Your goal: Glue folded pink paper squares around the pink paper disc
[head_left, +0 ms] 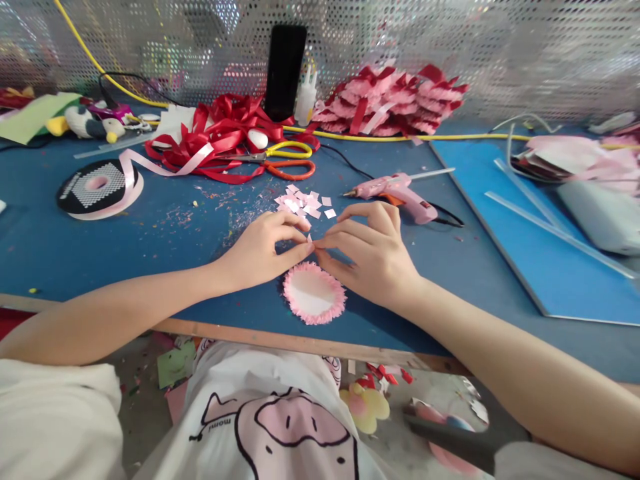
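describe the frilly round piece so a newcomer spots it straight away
On the blue table, find the near wooden edge. Just beyond it, below where the left hand and right hand nearly meet, lies a pale-centred round piece. Unlike the loose pink squares past the hands, it has a ruffled pink rim.

Fairly bright, cool, diffuse light; source out of frame, exact dir. unclear. Perf. metal panel (380, 37) in b/g busy w/ glints & coloured flecks, holes smeary twd R. Red satin ribbon (225, 127) w/ shiny highlights; pale pink squares (300, 199) nr. washed out. Soft shadows on blue tabletop (125, 250) by R hand (377, 257) & R forearm (480, 337). Phone (285, 70) v. dark, little detail. Floor (400, 390) dimmer than tabletop. Wide-angle stretch at edges, esp. arms twd btm corners. Ctr. reasonably sharp; grey pouch (607, 217) far R softer.
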The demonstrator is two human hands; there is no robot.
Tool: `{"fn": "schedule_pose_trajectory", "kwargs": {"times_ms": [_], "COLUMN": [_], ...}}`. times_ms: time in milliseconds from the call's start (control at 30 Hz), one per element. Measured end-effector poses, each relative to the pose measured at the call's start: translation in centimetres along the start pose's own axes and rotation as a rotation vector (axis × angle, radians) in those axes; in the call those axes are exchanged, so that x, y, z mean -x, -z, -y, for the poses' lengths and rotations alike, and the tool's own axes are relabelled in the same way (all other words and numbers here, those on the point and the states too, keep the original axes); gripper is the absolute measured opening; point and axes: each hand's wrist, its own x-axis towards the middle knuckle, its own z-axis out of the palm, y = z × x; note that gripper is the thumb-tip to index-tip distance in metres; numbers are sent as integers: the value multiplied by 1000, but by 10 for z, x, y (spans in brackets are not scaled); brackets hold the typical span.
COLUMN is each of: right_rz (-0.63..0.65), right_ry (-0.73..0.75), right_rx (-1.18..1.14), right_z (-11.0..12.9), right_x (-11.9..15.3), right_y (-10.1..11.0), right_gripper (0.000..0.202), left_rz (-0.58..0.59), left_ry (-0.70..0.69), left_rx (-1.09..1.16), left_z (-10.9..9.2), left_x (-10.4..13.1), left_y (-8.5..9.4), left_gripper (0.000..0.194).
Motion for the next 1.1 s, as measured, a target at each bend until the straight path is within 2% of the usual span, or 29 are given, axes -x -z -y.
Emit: {"fn": "schedule_pose_trajectory", "kwargs": {"times_ms": [167, 333, 433, 700, 1100], "right_rz": [24, 10, 46, 132, 171], "right_ry": [38, -110, -186, -375, -449], "right_rx": [-25, -87, -155, -304, -392], "right_z": [-1, 1, 1, 0, 1], "right_x": [0, -2, -4, -5, -7], "right_y": [4, 6, 7, 12, 10], "right_gripper": [10, 9, 5, 12, 15], "left_rz": [-27, -27, 5, 44, 56], "left_ry": [-10, -18, -41, 28, 150], "left_rx": [-31, -47, -42, 25, 103], "left_z": [2, 1, -1, 1, -2], "left_x": [0, -1, -1, -2, -4], "left_y": [-1, 0, 0, 2, 6], "left_gripper": [19, 18, 16, 6, 12]}}
